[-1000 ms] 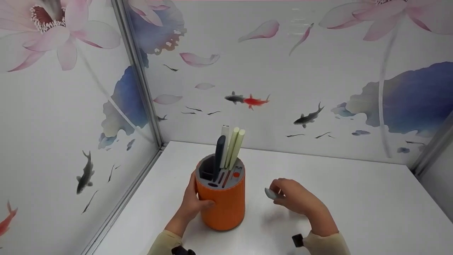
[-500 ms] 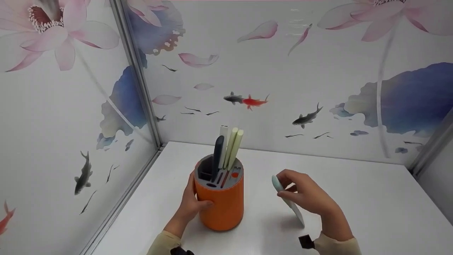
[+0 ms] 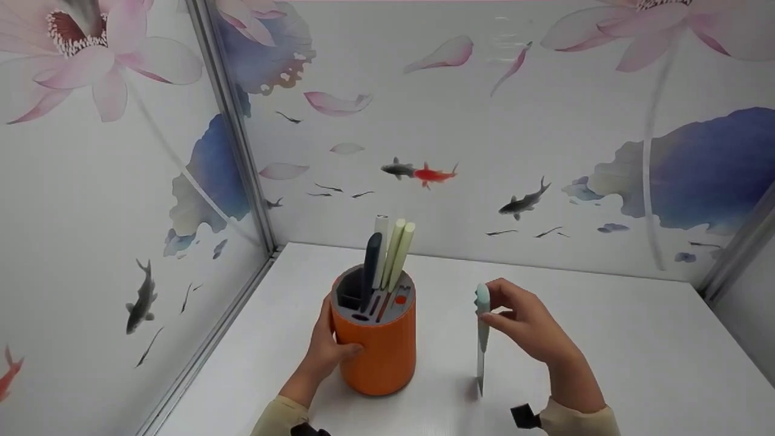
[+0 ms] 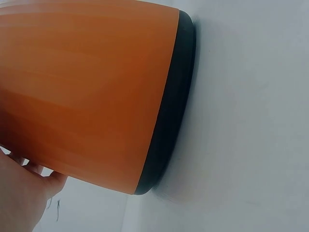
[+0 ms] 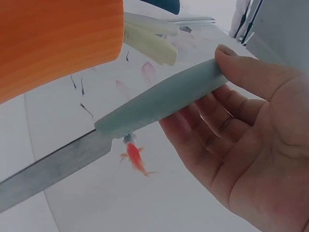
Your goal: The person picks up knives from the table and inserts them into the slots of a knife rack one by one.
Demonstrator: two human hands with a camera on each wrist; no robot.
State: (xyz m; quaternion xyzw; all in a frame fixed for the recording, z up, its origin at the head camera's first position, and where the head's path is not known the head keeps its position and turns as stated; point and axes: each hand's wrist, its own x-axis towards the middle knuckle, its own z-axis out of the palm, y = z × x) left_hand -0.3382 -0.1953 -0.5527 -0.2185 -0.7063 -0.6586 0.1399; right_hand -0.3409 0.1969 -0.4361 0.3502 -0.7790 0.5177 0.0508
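Note:
An orange cylindrical knife block (image 3: 378, 357) with a grey slotted top stands on the white table. My left hand (image 3: 327, 348) holds it from the left, thumb across the front and fingers behind. In the left wrist view its black base (image 4: 169, 111) meets the tabletop. To the block's right, my right hand (image 3: 527, 318) pinches a knife by its pale green handle (image 5: 164, 99), thumb on one side and fingers on the other. The metal blade (image 5: 58, 166) points down toward the table in the head view.
In the block stand a dark-blue handle (image 3: 371, 266), a white handle (image 3: 380, 251) and two pale yellow-green handles (image 3: 399, 254). White panels (image 3: 448, 121) printed with flowers and fish rise behind and to the left of the table (image 3: 605, 339).
My right hand has turned the knife from lying end-on to hanging upright, blade down, with the hand slightly higher and farther right. My left hand stays on the knife block.

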